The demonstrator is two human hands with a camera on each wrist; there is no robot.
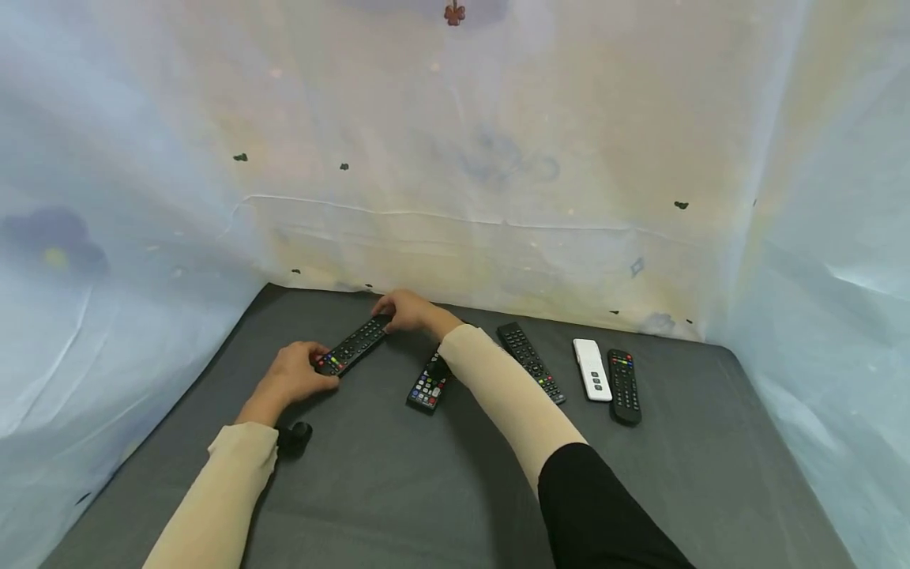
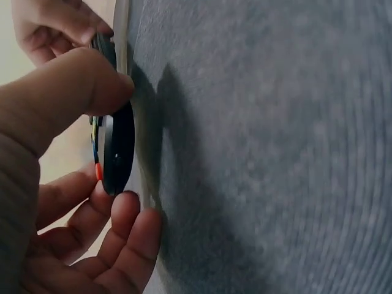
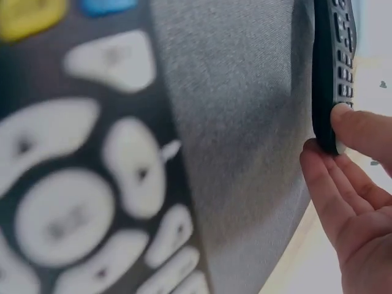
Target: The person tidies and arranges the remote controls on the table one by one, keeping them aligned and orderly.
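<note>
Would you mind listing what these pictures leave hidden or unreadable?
- Head view: the second remote is partly covered by the right forearm.
- Head view: button labels on the held remote are too small.
- Right wrist view: the near remote is blurred and cut off by the frame edges.

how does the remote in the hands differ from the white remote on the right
The held remote is black with coloured buttons at its near end; the white remote is white with a few dark buttons. The held remote is longer and lies slanted, gripped at each end by the left hand and right hand; the white remote lies untouched. Both rest on the grey table.
</note>
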